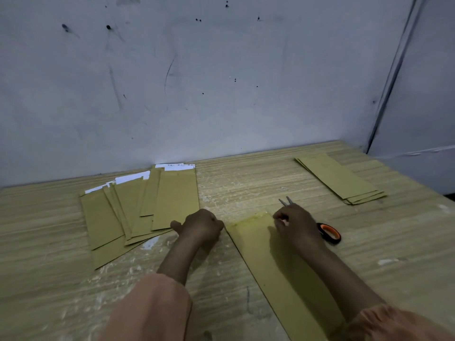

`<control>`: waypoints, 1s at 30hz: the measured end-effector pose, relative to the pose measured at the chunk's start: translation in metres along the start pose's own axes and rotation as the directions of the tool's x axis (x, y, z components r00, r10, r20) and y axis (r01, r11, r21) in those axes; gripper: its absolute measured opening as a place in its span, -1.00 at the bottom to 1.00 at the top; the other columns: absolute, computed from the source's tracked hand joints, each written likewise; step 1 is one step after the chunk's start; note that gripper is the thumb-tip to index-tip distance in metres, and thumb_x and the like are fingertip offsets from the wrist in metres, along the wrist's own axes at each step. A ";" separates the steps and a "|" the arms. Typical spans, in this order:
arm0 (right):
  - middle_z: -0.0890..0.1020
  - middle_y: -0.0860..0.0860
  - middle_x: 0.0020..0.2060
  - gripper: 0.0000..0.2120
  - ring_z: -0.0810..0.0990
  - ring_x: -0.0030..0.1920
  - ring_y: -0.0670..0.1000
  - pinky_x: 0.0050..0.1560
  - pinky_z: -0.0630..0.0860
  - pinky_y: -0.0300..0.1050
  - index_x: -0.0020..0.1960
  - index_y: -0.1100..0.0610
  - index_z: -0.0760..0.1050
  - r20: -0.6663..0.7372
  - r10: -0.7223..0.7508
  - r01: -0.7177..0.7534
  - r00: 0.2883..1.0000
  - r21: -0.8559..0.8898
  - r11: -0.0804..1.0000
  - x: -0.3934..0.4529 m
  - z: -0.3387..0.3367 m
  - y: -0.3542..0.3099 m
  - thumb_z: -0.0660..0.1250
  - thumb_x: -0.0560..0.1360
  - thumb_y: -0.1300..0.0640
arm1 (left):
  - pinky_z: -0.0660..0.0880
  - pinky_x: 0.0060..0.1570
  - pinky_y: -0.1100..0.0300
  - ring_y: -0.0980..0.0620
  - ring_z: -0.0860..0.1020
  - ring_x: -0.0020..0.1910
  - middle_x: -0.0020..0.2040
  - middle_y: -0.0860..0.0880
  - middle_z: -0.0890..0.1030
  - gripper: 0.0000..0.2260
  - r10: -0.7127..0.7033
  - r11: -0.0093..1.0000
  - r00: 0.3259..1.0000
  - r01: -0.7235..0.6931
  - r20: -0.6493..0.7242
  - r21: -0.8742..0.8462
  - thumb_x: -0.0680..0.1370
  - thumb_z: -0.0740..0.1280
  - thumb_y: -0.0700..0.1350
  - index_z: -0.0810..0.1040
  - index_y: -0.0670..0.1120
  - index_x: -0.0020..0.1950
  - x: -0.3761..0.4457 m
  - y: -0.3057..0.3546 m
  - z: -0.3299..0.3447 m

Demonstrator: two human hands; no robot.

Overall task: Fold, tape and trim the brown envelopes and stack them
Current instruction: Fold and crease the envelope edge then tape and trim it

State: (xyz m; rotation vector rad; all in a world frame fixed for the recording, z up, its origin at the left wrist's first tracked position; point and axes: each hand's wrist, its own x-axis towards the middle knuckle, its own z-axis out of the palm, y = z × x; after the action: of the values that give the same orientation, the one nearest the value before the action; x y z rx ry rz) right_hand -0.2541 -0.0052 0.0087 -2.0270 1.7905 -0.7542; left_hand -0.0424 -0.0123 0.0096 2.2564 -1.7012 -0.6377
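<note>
- Head view: right hand [294,223] grips scissors [328,233] over an envelope [275,267] on the bench [246,188].
- Left hand [200,225]: fist, contents indiscernible.

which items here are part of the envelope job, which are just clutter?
Job: envelope being worked; scissors in right hand; left hand; unfinished pile with white sheets; finished stack.
Lying about: nothing loose; only table, wall.
</note>
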 end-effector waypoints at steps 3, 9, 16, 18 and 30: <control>0.53 0.11 0.08 -0.81 0.46 0.11 0.08 -0.02 0.39 -0.12 0.10 0.18 0.57 -0.153 0.073 -0.095 0.986 -0.140 0.986 -0.012 -0.016 0.022 0.27 0.53 0.18 | 0.17 0.19 -0.01 -0.07 0.49 -0.15 -0.21 -0.04 0.56 -0.78 -0.032 0.999 0.999 0.033 -0.024 0.024 0.54 0.22 0.04 0.54 -0.03 -0.20 -0.003 0.002 -0.002; 0.50 0.09 0.10 -0.65 0.48 0.10 0.07 -0.08 0.34 -0.15 0.17 0.17 0.44 -0.039 0.242 -0.239 0.970 -0.365 0.900 -0.026 -0.029 0.041 0.22 0.55 -0.08 | 0.09 0.00 -0.06 -0.05 0.36 -0.09 -0.01 0.01 0.46 -0.77 -0.021 0.993 0.998 0.014 0.055 0.121 0.57 0.15 -0.03 0.59 0.01 0.05 -0.006 0.006 -0.007; 0.54 0.11 0.12 -0.74 0.52 0.12 0.10 -0.13 0.31 -0.18 0.14 0.18 0.41 0.085 0.279 -0.225 0.956 -0.394 0.891 -0.013 -0.037 0.027 0.23 0.57 0.02 | 0.28 0.03 0.10 -0.10 0.49 -0.02 -0.12 -0.10 0.56 -0.80 -0.037 0.996 0.998 0.042 0.054 -0.084 0.55 0.25 -0.06 0.63 -0.11 -0.09 -0.006 0.005 -0.009; 0.54 0.13 0.12 -0.71 0.51 0.12 0.11 -0.12 0.33 -0.17 0.16 0.20 0.42 0.135 0.248 -0.196 0.959 -0.314 0.929 -0.016 -0.039 0.018 0.22 0.57 0.00 | 0.24 0.14 0.03 -0.10 0.50 -0.04 -0.16 -0.09 0.57 -0.82 -0.056 0.995 0.997 0.060 0.052 -0.079 0.53 0.28 -0.04 0.61 -0.09 -0.17 -0.007 0.003 -0.009; 0.54 0.01 -0.30 -0.66 0.51 -0.32 -0.08 -0.25 0.44 -0.23 -0.03 0.16 0.53 0.727 0.072 -0.403 0.682 0.292 0.868 -0.035 -0.043 -0.032 0.34 0.47 -0.13 | 0.30 0.26 -0.11 -0.14 0.47 -0.18 -0.35 -0.10 0.45 -0.66 -0.085 0.993 0.994 0.090 0.063 -0.080 0.49 0.32 -0.03 0.45 -0.07 -0.48 0.002 -0.003 -0.008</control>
State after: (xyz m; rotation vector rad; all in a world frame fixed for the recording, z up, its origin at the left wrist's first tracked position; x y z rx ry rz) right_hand -0.2554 0.0380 0.0557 -1.4350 1.2506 -0.1983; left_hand -0.0352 -0.0139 0.0151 2.2858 -1.5785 -0.7867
